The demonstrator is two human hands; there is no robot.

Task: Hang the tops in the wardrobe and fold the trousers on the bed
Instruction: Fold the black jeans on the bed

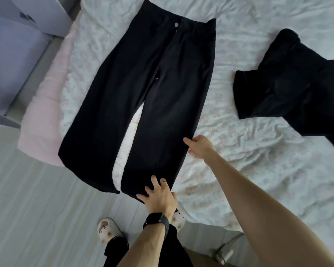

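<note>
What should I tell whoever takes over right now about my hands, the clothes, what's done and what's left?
Left hand: fingers spread, pressing the hem of the black trousers, on the right-side leg.
Right hand: pinches that same leg's outer edge, higher up.
Done: the trousers lie spread flat on the bed, waist away, legs apart.
A second dark garment lies crumpled further right on the bed; top or trousers, cannot tell.
To do: fold the trousers, then deal with that garment. Hung tops cannot be checked from this view.
</note>
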